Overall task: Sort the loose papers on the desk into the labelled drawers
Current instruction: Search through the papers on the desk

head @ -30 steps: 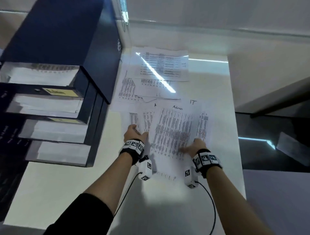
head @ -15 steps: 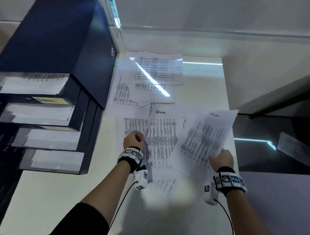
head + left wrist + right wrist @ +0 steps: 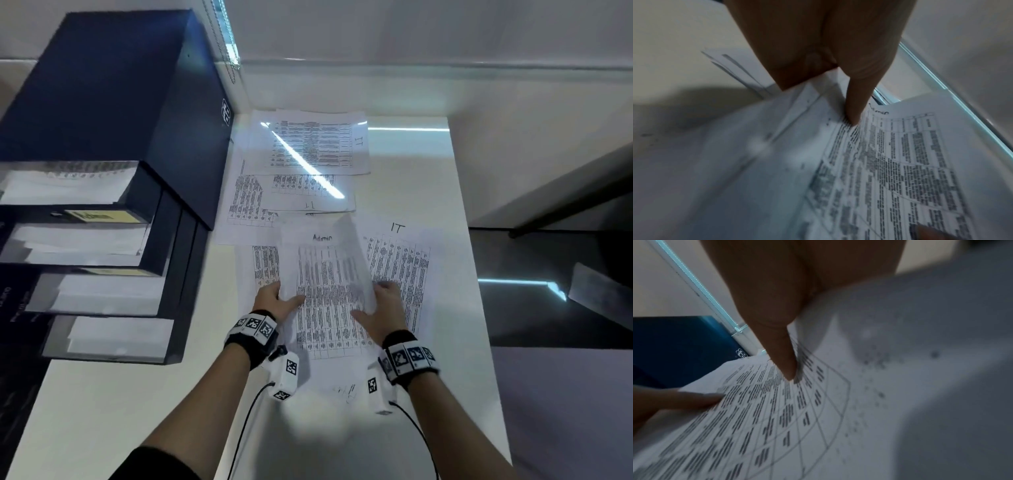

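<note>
Place: an office.
Counter [image 3: 404, 205]: pale and glossy, set against a plain wall.
Filing unit [image 3: 113, 96]: dark blue, at 10 o'clock, with stacked drawers [image 3: 102, 301] pulled out and full of paper; one carries a yellow label [image 3: 99, 216].
Paperwork [image 3: 308, 147]: printed table sheets spread from centre to 12 o'clock, hand-marked "IT" and "Admin".

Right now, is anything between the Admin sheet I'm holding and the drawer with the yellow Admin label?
Nothing visible. Both the left hand and right hand hold the Admin sheet; the Admin-labelled drawer stands pulled out to the left, with only bare desk between.
</note>
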Demonstrator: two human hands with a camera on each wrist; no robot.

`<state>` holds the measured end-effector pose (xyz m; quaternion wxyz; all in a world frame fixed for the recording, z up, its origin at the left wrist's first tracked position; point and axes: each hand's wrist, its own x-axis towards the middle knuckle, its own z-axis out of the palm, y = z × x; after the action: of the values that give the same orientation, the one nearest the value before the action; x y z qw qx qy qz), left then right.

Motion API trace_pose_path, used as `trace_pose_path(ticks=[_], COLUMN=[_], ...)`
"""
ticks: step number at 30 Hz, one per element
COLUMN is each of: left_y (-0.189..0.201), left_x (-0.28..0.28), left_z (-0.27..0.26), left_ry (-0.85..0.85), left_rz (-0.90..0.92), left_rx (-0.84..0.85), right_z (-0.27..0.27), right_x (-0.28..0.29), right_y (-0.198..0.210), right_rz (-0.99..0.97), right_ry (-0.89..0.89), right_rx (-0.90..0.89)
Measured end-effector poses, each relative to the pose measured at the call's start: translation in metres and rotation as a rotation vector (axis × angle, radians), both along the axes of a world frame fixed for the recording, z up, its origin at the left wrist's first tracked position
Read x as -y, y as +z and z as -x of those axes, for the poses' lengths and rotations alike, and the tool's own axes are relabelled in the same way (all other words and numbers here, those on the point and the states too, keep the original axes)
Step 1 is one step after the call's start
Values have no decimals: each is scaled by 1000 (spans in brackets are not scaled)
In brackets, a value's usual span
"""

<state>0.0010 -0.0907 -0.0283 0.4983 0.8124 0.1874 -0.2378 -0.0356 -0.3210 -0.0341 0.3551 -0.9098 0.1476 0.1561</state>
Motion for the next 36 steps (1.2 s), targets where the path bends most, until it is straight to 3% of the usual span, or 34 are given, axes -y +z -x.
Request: trace_pose_path(ticks=[3, 7, 10, 13, 19, 26, 31, 36], left_y=[23, 62, 85, 100, 117, 178, 195, 172], left_x=[-5, -15, -23, -31, -34, -86, -163, -258], left_z=[0, -5, -9, -13, -15, -10, 18, 84], left_ry=[42, 40, 55, 8, 64, 200, 268, -54], left_rz=[141, 278, 266, 187, 218, 194, 129, 4], left_rx=[50, 153, 277, 400, 438, 637, 499, 122], right_z=[-17, -34, -41, -38, -29, -31, -20, 10], right_x=[11, 15, 7, 0, -24, -66, -142, -222], right_y=[17, 52, 77, 88, 98, 150, 159, 136], right_rz=[-258, -545, -488, -475, -299, -370, -499, -597], right_ry=[-186, -214, -168, -182, -78, 13, 98, 68], right_rx=[55, 177, 455, 583, 467, 527, 449, 266])
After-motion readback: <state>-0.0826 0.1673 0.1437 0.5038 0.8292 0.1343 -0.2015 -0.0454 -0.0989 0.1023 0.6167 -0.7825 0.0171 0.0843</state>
